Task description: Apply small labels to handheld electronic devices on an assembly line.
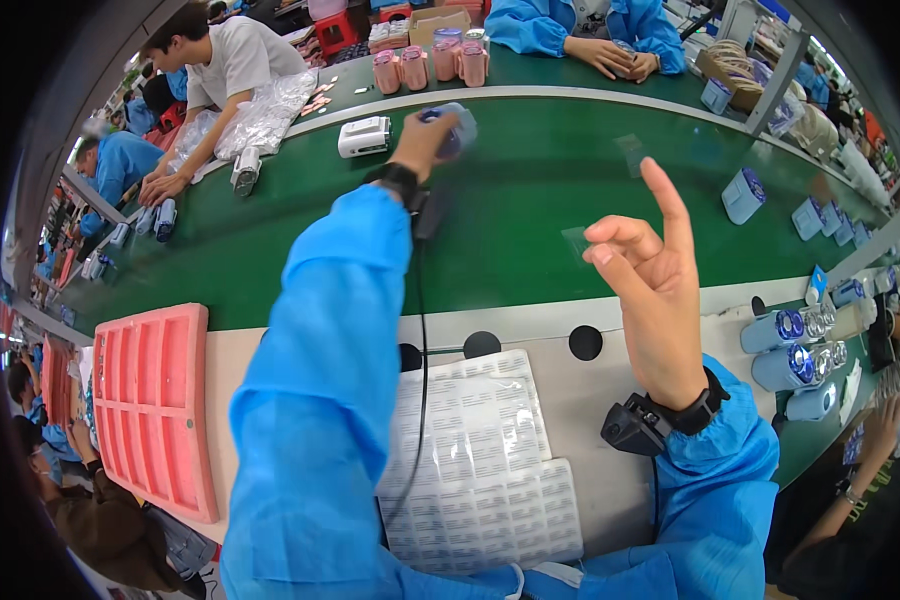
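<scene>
My left hand (422,143) is stretched far out over the green conveyor belt (515,200). Its fingers are closed on a light-blue plastic housing (458,132) with a dark purple part, smeared by motion. To the right, my right hand (660,290) is raised over the belt's near edge. Thumb and a bent finger pinch a small clear film piece (576,241). The index finger points up, and a second clear film piece (631,154) shows at its tip. Below, sheets of clear labels (490,470) with fine print lie on the pale worktop, partly behind my left sleeve.
A white housing (364,137) stands on the belt beyond my left arm. Light-blue housings (743,195) sit at the right, with more (782,368) beside the worktop. A pink foam tray (155,400) is at left. Pink housings (415,68) and co-workers are across the belt.
</scene>
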Available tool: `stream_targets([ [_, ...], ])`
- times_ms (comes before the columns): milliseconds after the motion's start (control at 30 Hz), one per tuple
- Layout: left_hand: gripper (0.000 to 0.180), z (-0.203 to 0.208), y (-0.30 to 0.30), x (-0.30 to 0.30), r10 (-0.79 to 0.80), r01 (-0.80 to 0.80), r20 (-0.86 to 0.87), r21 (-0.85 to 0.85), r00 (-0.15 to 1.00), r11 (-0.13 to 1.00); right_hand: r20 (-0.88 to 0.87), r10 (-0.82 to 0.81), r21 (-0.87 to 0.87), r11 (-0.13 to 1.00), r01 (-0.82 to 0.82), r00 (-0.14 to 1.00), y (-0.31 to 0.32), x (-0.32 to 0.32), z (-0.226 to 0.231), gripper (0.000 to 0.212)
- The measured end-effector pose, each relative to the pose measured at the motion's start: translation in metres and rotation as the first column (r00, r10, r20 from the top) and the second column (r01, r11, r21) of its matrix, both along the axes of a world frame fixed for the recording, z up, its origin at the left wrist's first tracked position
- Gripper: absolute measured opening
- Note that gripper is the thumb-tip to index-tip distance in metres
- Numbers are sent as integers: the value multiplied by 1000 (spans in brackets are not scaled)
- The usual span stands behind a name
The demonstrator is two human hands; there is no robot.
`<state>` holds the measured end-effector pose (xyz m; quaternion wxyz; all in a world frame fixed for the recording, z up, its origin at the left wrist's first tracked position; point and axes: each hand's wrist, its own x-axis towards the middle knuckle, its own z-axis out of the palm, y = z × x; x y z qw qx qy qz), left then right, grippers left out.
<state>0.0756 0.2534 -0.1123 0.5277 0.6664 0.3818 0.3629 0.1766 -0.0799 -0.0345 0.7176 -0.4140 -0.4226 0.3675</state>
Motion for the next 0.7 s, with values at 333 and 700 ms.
stream_targets([
  [333, 41, 82, -238, -81, -116, 348, 444, -487, 888, 801, 271, 180, -35, 984, -177, 946, -23, -8, 17, 74],
  [700, 54, 73, -273, -101, -330, 540, 454, -481, 827, 691, 495, 334, -147, 942, -301, 803, -29, -14, 18, 87],
])
